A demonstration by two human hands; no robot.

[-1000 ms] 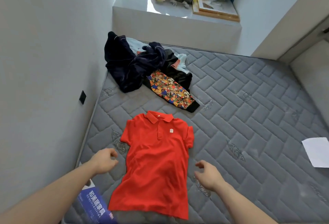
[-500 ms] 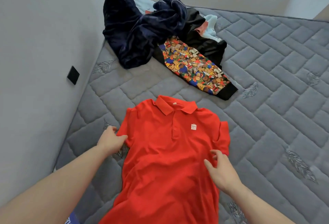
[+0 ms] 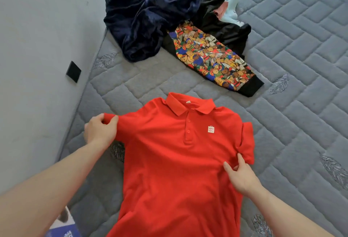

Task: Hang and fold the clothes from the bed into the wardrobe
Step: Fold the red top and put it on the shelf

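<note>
Red shirt lying flat on mattress; my left hand gripping its sleeve, right hand pinching its side.

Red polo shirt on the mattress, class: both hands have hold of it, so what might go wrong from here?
1. The left hand grips one sleeve while the right hand pinches only a little fabric, so the red polo shirt may fold crooked.
2. The clothes pile lies close beyond the collar, so a lifted shirt could snag it.

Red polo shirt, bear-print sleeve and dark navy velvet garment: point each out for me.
Red polo shirt (image 3: 169, 161): head view, chest below the placket.
Bear-print sleeve (image 3: 211, 56): head view, middle of the printed fabric.
Dark navy velvet garment (image 3: 146, 14): head view, middle of the crumpled heap.
</note>
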